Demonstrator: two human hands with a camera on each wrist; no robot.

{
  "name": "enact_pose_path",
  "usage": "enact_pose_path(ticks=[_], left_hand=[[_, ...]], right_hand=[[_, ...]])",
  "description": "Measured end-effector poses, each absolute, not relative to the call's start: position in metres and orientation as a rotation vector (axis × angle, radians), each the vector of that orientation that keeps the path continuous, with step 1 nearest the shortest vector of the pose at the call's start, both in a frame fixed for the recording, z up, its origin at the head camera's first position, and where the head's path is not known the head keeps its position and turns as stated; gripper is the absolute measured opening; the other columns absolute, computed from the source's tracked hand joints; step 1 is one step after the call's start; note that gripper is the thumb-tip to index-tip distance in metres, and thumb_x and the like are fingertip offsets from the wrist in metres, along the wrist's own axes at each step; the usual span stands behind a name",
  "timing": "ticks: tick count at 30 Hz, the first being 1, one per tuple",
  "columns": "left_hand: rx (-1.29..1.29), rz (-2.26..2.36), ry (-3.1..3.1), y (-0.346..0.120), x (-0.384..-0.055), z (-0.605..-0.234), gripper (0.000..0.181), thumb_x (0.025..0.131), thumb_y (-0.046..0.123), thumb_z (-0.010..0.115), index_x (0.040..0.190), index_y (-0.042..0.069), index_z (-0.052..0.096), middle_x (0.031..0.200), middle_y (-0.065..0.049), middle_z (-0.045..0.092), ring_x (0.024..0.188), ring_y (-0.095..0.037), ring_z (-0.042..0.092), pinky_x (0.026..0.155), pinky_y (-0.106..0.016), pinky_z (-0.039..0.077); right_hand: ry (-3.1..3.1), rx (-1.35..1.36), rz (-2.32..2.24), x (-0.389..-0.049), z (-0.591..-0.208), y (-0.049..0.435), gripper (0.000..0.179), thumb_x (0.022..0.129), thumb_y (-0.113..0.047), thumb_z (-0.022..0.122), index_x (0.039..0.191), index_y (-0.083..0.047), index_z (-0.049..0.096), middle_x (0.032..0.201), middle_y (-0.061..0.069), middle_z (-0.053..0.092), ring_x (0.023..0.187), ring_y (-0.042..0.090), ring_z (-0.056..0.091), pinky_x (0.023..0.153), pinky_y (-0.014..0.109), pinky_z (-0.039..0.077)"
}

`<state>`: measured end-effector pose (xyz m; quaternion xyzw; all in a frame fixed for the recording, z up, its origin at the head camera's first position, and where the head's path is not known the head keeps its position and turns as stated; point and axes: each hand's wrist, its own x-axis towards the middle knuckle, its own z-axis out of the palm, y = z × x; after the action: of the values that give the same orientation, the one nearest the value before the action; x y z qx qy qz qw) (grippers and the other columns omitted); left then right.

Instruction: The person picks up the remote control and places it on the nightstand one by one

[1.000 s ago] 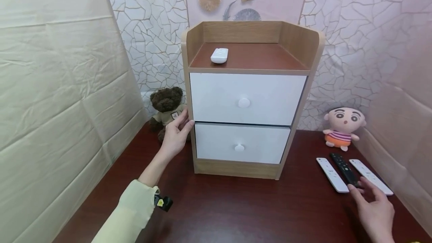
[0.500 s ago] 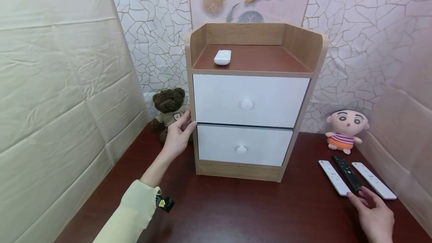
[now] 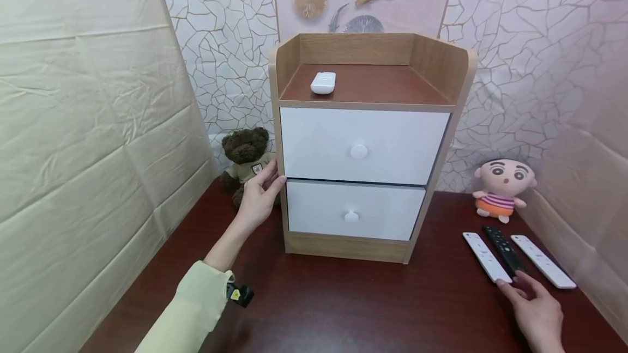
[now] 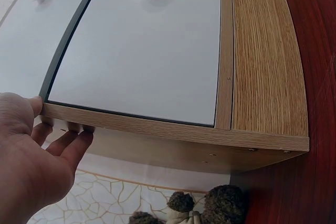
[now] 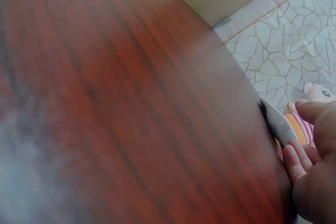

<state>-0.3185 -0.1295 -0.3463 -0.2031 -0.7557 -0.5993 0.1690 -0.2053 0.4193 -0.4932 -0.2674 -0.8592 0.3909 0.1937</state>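
At the left edge of the wooden cabinet (image 3: 345,245), my left hand (image 3: 256,198) grips the side panel. In the left wrist view its thumb lies at the front edge and its bent fingers press the outer side. Both white drawers are closed. On the right my right hand (image 3: 537,309) is at the near end of a white remote control (image 3: 485,255), thumb and fingers spread about that end. A black remote control (image 3: 502,249) lies beside it, close to the fingertips. In the right wrist view the white remote (image 5: 282,125) shows just beyond the fingers, partly hidden.
Another white remote (image 3: 542,261) lies on the right of the dark red table (image 3: 338,309). Behind the remotes sits a plush doll (image 3: 502,178). A brown teddy bear (image 3: 245,148) sits left of the cabinet. A small white remote (image 3: 323,83) rests on the cabinet top.
My right hand has shifted left, from below the black remote to the near end of the left white remote. My left hand keeps its place on the cabinet. The head view tilted slightly.
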Motion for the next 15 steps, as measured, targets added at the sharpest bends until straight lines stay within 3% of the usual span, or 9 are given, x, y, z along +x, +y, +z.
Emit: enact_pose_path(ticks=[6, 10, 15], left_hand=[[-0.572, -1.719, -2.165, -0.1304, -0.3175, -0.3443, 0.059, 0.107, 0.013, 0.058, 0.158, 0.0, 0.033, 0.159, -0.02, 0.037, 0.142, -0.035, 0.043, 0.111, -0.043, 0.044], [-0.571, -1.745, -2.179, -0.132, -0.3168, -0.343, 0.06, 0.107, 0.014, 0.058, 0.16, 0.002, 0.031, 0.161, -0.017, 0.035, 0.144, -0.033, 0.042, 0.113, -0.042, 0.043], [-0.576, -1.753, -2.181, -0.1327, -0.3173, -0.3438, 0.06, 0.107, 0.013, 0.058, 0.16, 0.002, 0.03, 0.161, -0.018, 0.034, 0.144, -0.033, 0.042, 0.112, -0.042, 0.043]], right_hand=[[-2.464, -0.719, 1.051, -0.2101, -0.4917, 0.4197, 0.068, 0.095, -0.04, 0.074, 0.141, 0.006, 0.056, 0.118, 0.027, 0.069, 0.062, -0.024, 0.038, 0.072, 0.022, 0.038], [-2.503, -0.703, 1.027, -0.2131, -0.4905, 0.4194, 0.067, 0.094, -0.039, 0.074, 0.14, 0.007, 0.056, 0.11, 0.026, 0.072, 0.065, -0.023, 0.035, 0.083, 0.037, 0.041], [-2.519, -0.702, 1.007, -0.2142, -0.4908, 0.4192, 0.065, 0.094, -0.037, 0.075, 0.137, 0.008, 0.057, 0.096, 0.023, 0.075, 0.071, 0.0, 0.054, 0.091, 0.049, 0.043]])
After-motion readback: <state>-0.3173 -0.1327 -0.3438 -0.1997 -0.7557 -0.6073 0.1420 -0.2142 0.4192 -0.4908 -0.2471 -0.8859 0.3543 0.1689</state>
